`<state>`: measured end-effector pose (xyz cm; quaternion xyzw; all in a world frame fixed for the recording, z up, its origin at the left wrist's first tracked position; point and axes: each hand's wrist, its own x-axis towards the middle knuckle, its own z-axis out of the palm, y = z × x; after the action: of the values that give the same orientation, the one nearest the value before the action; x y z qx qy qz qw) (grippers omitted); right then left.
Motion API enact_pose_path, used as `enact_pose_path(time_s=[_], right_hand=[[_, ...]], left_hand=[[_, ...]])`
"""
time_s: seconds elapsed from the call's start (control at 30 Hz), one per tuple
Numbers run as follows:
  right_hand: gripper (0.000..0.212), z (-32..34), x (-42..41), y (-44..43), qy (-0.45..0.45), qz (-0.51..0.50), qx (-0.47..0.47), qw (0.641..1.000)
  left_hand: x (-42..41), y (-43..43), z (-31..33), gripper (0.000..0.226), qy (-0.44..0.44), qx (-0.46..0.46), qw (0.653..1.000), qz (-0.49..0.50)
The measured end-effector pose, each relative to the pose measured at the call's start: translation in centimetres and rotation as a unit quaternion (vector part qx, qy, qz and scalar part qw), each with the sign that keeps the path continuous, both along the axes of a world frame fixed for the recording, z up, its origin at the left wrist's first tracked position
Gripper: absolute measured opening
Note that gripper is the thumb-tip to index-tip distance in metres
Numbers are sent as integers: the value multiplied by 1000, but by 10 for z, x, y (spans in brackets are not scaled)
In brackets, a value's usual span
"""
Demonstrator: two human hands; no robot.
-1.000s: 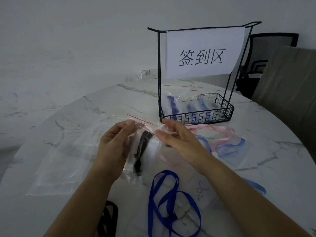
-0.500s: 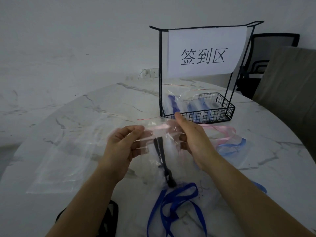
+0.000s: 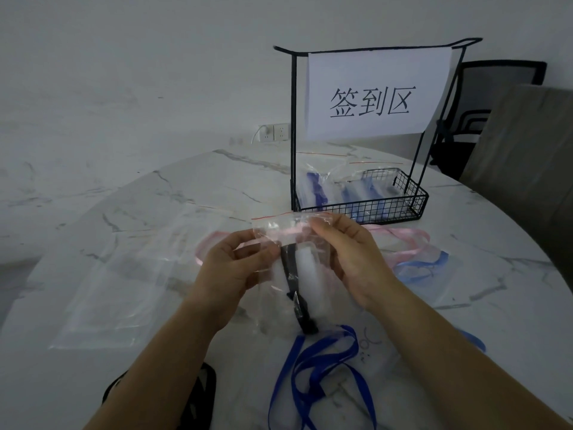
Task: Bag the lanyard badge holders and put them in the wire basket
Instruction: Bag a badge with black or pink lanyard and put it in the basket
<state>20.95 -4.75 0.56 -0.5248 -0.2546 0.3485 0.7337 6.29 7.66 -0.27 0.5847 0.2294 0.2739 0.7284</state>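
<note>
Clear zip bag [image 3: 276,226] is pinched at top by left hand [image 3: 235,265] and right hand [image 3: 350,252], frame centre.
Behind it wire basket [image 3: 366,209] with bagged blue lanyards [image 3: 316,187] is seen under paper sign [image 3: 375,94]; pink lanyard [image 3: 409,240] right, blue lanyard [image 3: 310,367] lower centre, spare bags [image 3: 124,274] left, all laid on marble table [image 3: 186,187]. Inside held bag black lanyard [image 3: 291,274] and white holder [image 3: 305,268] are seen, red strip [image 3: 266,217] along top.

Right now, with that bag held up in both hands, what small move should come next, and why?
Probably press shut the red-lined top of the bag: the left hand and right hand pinch that edge, the black lanyard shows inside, and the wire basket stands just behind.
</note>
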Motion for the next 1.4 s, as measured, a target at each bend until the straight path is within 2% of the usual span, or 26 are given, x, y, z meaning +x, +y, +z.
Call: enact_pose_path(time_s=[0.1, 0.17, 0.23, 0.33, 0.43, 0.57, 0.63, 0.8, 1.03, 1.17, 1.27, 1.4], right_hand=[[37, 0, 2, -1, -99, 14, -107, 989], [31, -3, 3, -3, -140, 39, -154, 977], [15, -4, 5, -4, -119, 37, -140, 982], [9, -3, 5, -4, -88, 46, -112, 989], [8, -2, 3, -3, -89, 69, -105, 988], [11, 1, 2, -5, -111, 84, -99, 985], [16, 2, 2, -6, -144, 56, -92, 984], [8, 0, 4, -5, -216, -27, -53, 975], [9, 3, 5, -7, -231, -27, -28, 972], [16, 6, 8, -9, -211, 11, -6, 977], [13, 4, 13, -11, -227, 39, 6, 973], [35, 1, 15, -13, -298, 46, -30, 953]], left_hand=[[-1, 0, 3, 47, -17, -18, 1000, -2], [-2, 2, 4, 46, -6, -8, 1000, -13], [-2, 4, 3, 37, 18, 19, 1000, -4], [0, 1, 3, 22, 19, 10, 999, 32], [1, 0, 5, 31, -7, -19, 997, 76], [1, -2, 8, 25, -32, -42, 995, 86], [0, -4, 9, 22, -32, -43, 996, 71], [0, -7, 10, 19, -34, -31, 998, 52], [-1, -8, 12, 16, -58, -12, 996, 63], [-1, -9, 11, 20, -52, 37, 996, 63], [1, -13, 10, 24, -43, 85, 994, 52], [3, -15, 7, 24, -1, 171, 984, 44]])
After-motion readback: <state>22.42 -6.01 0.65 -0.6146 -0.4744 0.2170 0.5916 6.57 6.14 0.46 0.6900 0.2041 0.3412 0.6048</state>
